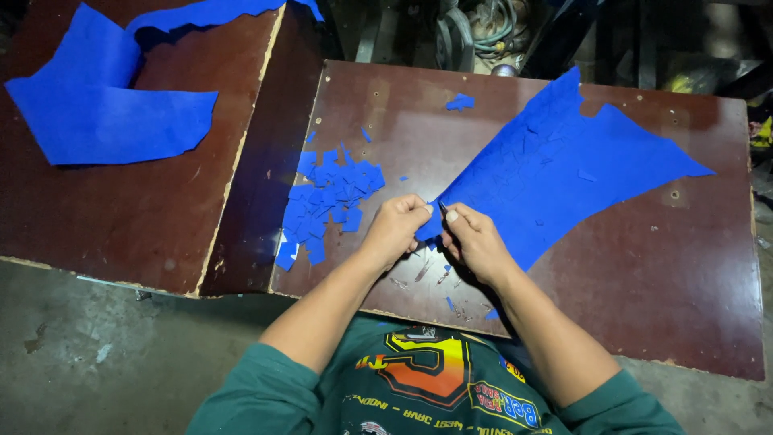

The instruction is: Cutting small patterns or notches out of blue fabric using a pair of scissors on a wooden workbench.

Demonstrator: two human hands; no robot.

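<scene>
A: What are the two hands doing?

B: They sit together near the front edge of the dark reddish-brown board surface (564, 306). The left hand (396, 227) is curled shut, pinching the near corner of the large blue sheet of thin, felt-like material (555, 173). The right hand (475, 242) is closed round a small dark slim tool (443, 208), whose tip rests right at that same corner. What kind of tool it is, I cannot tell; only a short dark end shows above the fingers.

A: Where does the sheet lie?

B: Flat on the surface, spreading from the hands up and away to the right, with a jagged upper edge. Faint lines of small rectangles show across its near part.

A: And on the left?

B: Just beside the left hand lies a heap of small blue cut squares (326, 201), overlapping one another, with a few strays trailing toward the front edge. One lone blue scrap (460, 101) lies well apart, near the back edge.

A: Anything else?

B: A second dark brown board (121, 209) stands to the left, a gap between the two. On it lies another big piece of blue material (101, 105), with a long strip running off toward the top. Below is grey concrete floor (72, 346). The person wears a green short-sleeved shirt (419, 395) with a coloured print on the front.
</scene>
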